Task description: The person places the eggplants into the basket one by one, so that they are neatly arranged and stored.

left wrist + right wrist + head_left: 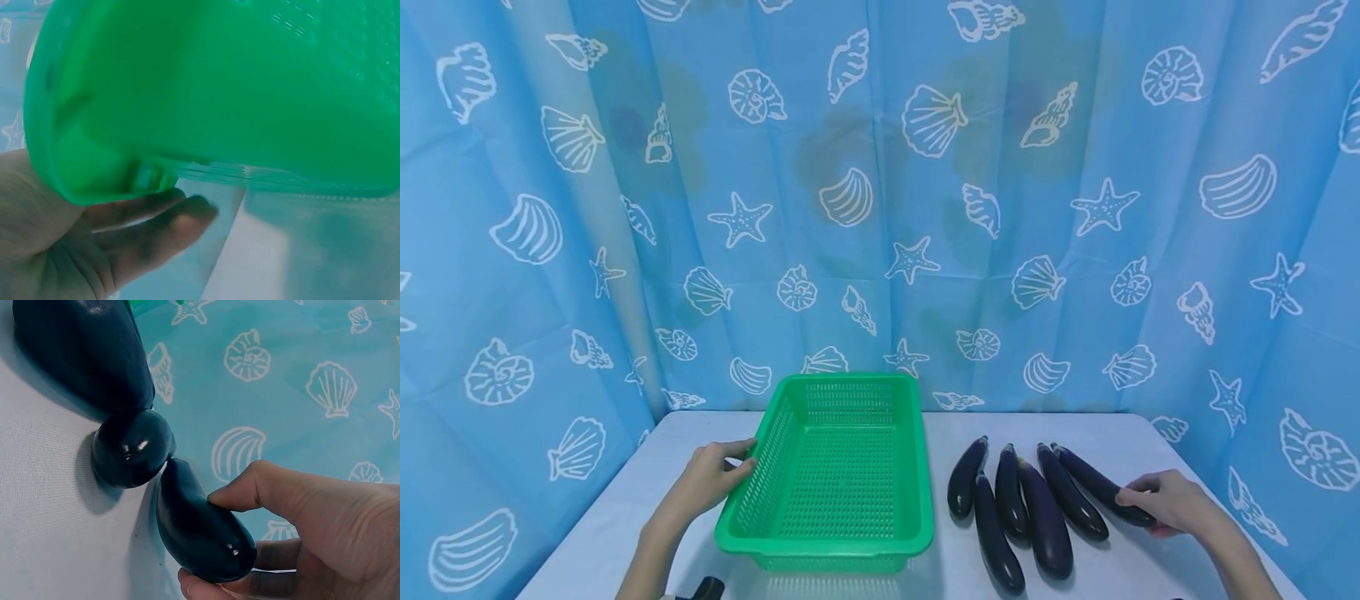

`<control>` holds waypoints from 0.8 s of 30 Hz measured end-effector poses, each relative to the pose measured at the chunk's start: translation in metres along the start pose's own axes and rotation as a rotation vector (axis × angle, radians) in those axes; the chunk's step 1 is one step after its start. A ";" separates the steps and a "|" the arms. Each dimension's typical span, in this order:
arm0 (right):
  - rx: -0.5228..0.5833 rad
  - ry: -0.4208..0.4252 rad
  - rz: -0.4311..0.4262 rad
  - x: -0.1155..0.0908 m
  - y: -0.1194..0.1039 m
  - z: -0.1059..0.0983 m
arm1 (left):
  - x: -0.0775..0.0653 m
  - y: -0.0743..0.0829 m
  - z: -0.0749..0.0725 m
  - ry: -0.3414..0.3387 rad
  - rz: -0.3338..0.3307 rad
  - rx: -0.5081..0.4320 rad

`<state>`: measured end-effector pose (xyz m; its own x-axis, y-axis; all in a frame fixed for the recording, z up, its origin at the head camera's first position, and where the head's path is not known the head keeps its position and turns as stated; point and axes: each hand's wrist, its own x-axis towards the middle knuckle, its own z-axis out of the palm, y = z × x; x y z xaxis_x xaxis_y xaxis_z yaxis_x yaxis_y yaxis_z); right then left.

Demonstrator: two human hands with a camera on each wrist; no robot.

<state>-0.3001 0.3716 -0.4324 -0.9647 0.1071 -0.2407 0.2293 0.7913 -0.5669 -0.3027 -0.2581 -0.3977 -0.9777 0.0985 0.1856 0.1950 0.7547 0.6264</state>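
Observation:
A green plastic basket (838, 546) with perforated walls stands on the table, nothing inside it. My left hand (718, 475) grips its left rim; in the left wrist view fingers (165, 234) reach along the basket's outer side. To the right of the basket, several dark purple eggplants lie side by side. My right hand (1168, 502) holds the rightmost eggplant (1093, 481) by its thick end. In the right wrist view the thumb lies on top of this eggplant (194, 519), with fingers beneath it. Beside it lies another glossy eggplant (131, 450).
The white table (647, 492) backs onto a blue curtain (880, 217) printed with white shells and starfish, which also hangs at both sides. Other eggplants, among them a wide one (1047, 525), sit between the basket and my right hand. A black object (709, 588) shows by the left wrist.

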 end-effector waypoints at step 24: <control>0.063 0.044 -0.009 -0.003 -0.015 -0.005 | 0.006 -0.013 0.010 0.006 -0.084 -0.319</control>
<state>-0.3012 0.3622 -0.4188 -0.9713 0.1273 -0.2009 0.2265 0.7529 -0.6179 -0.3121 -0.2612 -0.4124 -0.9910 0.0399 0.1277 0.1298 0.5188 0.8450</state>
